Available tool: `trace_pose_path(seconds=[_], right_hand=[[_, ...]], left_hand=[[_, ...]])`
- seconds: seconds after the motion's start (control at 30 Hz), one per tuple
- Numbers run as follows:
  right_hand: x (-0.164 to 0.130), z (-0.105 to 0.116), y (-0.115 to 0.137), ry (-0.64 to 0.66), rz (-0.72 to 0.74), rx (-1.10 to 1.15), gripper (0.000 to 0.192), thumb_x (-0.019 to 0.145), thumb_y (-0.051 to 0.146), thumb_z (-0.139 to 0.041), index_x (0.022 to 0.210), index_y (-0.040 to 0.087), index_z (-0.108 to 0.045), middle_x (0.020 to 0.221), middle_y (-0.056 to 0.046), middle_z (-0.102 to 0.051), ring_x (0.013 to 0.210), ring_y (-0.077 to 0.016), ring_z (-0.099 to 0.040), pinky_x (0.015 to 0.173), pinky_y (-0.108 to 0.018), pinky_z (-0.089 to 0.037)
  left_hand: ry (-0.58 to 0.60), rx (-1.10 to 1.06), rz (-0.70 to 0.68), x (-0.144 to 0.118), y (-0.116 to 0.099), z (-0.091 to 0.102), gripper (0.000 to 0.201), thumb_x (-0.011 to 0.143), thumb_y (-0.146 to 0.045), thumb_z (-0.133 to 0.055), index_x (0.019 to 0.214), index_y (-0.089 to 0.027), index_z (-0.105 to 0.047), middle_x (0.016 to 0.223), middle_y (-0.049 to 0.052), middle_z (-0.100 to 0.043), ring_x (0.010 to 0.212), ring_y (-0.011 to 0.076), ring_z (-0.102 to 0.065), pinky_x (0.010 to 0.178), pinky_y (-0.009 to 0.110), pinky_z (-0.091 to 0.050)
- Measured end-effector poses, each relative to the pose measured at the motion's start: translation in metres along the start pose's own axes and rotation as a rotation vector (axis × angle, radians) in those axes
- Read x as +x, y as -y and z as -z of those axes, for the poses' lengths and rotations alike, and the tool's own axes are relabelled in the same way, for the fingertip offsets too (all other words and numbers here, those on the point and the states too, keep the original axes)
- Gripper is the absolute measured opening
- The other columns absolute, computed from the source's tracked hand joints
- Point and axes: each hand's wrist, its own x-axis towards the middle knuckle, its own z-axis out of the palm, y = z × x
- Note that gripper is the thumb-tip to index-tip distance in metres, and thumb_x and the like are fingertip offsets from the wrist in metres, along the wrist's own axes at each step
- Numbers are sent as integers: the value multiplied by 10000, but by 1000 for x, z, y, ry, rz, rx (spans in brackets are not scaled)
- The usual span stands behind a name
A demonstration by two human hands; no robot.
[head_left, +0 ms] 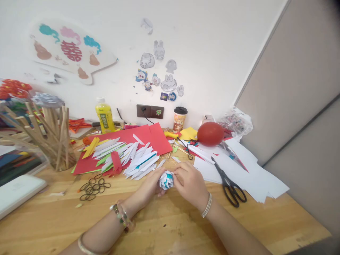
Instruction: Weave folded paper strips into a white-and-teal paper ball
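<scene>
Between my two hands is a small ball of folded paper (pixel 166 180), white with some blue-green pieces, held just above the wooden table. My left hand (pixel 151 184) is wrapped around its left and lower side. On the other side, the fingers of my right hand (pixel 190 182) pinch the ball's right edge. Just beyond my hands lies a loose heap of folded paper strips (pixel 143 161), mostly white with a few green and blue ones. My fingertips hide part of the ball's edges.
Black-handled scissors (pixel 228 184) lie to the right on white paper sheets (pixel 255 173). A red balloon (pixel 210 134), a lidded cup (pixel 180 119) and a yellow bottle (pixel 104 115) stand at the back. Black rubber bands (pixel 94 187) and a holder of wooden sticks (pixel 57 141) are at left.
</scene>
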Motion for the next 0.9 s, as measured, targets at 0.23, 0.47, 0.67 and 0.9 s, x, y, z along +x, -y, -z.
trace_pose_path(seconds=[0.23,0.47,0.67,0.9], right_hand=[[5,6,-4,49,-5,232,95,827,268,-522,842,213,-597,886,-37,-577,875,-178,-516,777,-317,-416],[2,1,0,60,103,15,139,826,159,-446,831,177,-584,840,-70,-579,825,-201,-485,729,-344,-408],[2,1,6,158,105,-102,128,777,92,-435,764,171,-535,791,-64,-558,765,-200,-469,683,-346,-412],[4,0,0,227,200,-132,80,809,149,-467,768,166,-533,817,-80,-559,805,-220,-476,729,-376,-421]], left_hand=[[-80,99,17,-5,-11,-2,296,776,-481,-453,756,-188,-490,633,-36,-399,524,91,-358,401,173,-280],[-140,315,25,-8,-9,1,314,800,-463,-411,883,-202,-564,850,36,-560,768,176,-489,572,246,-420],[-10,450,-162,-8,-6,5,278,832,-399,-381,838,-201,-576,887,23,-609,903,184,-510,860,274,-375],[-10,504,-149,-8,-10,1,334,854,-408,-331,695,-204,-542,718,-3,-567,720,166,-495,741,260,-383]])
